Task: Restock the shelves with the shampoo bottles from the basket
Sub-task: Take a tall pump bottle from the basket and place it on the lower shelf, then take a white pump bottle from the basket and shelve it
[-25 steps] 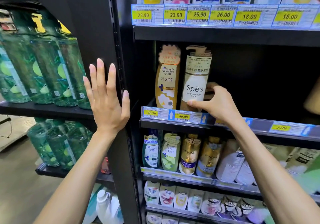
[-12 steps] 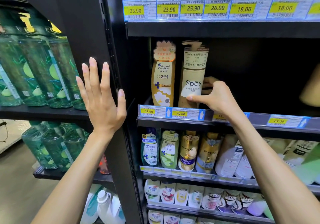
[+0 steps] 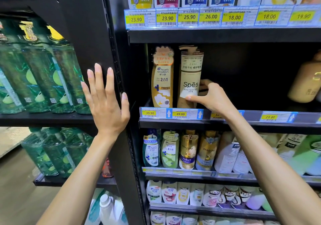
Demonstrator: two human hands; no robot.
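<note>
A tall beige Spes shampoo bottle (image 3: 190, 78) stands upright on the middle shelf (image 3: 243, 120), just right of a gold Head & Shoulders bottle (image 3: 162, 78). My right hand (image 3: 211, 98) grips the Spes bottle low on its right side, thumb on the front and fingers curled behind it. My left hand (image 3: 106, 101) lies flat with straight fingers against the black upright post (image 3: 97, 39) of the shelving. The basket is not in view.
To the right of the Spes bottle the middle shelf is dark, with a tan bottle (image 3: 305, 82) at the far right. Rows of shampoo fill the shelves above and below. Green bottles (image 3: 43, 78) crowd the left-hand unit.
The view has shifted slightly. My right hand stays on the Spes bottle and my left hand stays pressed flat on the post.
</note>
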